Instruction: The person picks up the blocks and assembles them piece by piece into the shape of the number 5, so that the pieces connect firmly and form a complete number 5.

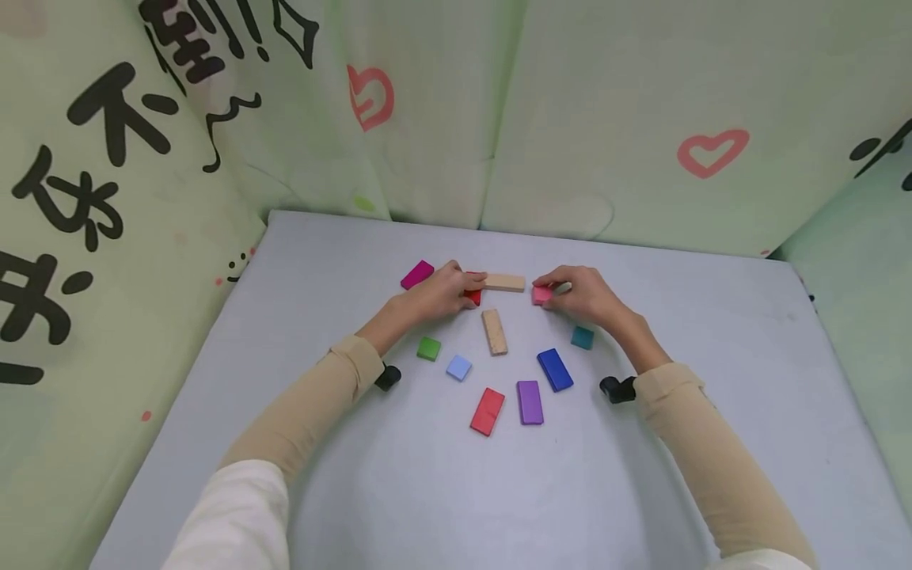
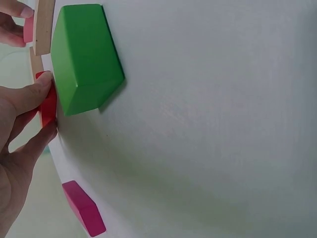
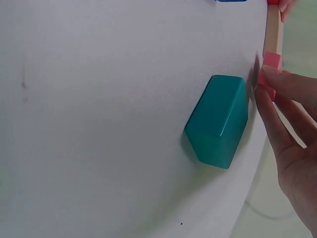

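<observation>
My left hand point(image 1: 443, 293) pinches a red block point(image 2: 48, 105) between thumb and fingers near the far side of the table. Beside it lies a plain wooden block point(image 1: 504, 283), end toward the red one. On the other side, my right hand point(image 1: 586, 296) pinches a small pink block point(image 3: 270, 74), close to that wooden block's right end. A magenta block point(image 1: 417, 275) lies left of my left hand. A second wooden block point(image 1: 495, 332) lies nearer me, between the hands. My fingers partly hide the red and pink blocks.
Nearer me on the white table point(image 1: 399, 491) lie a green block point(image 1: 429, 348), a light blue block point(image 1: 459, 367), another red block point(image 1: 488, 412), a purple block point(image 1: 530, 402), a dark blue block point(image 1: 555, 370) and a teal block point(image 1: 582, 337). A patterned curtain point(image 1: 570, 119) hangs behind.
</observation>
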Motion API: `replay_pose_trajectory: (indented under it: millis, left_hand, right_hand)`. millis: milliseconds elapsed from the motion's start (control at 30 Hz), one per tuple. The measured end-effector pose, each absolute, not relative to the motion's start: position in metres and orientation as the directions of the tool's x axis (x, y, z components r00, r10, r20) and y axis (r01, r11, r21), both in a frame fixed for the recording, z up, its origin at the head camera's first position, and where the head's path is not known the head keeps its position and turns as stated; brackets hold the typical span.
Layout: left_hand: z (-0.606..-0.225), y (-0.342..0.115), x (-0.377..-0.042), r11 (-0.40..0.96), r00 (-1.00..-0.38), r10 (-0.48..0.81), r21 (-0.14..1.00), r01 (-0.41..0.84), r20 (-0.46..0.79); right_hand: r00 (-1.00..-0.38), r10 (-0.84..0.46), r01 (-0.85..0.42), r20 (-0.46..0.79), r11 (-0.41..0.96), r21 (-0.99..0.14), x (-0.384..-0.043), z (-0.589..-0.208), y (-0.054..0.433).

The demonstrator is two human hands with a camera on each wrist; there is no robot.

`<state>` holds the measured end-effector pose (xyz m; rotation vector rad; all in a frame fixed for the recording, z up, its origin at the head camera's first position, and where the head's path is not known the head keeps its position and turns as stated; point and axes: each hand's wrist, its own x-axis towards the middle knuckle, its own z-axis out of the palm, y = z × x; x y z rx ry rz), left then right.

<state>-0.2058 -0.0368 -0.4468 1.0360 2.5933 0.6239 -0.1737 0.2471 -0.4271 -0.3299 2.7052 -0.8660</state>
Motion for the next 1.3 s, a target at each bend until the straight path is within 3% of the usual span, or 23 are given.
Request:
replay_pose_trajectory:
  millis: [300,1300]
  left_hand:
    - [-0.451,-0.037,-0.203,0.639,-0.696,0.713,0.491,0.592,-0.089]
    - [-0.447,-0.038,-0.207,0.639,-0.701,0.709,0.494,0.589,-0.081]
  right_hand:
    - [-0.939,-0.312,-0.17,-0.143,0.785,-0.596,-0.177,-0.432,0.244]
    - [-0.944,-0.296,-0.167,-0.147,0.81,-0.562,-0.193,-0.431,0.229]
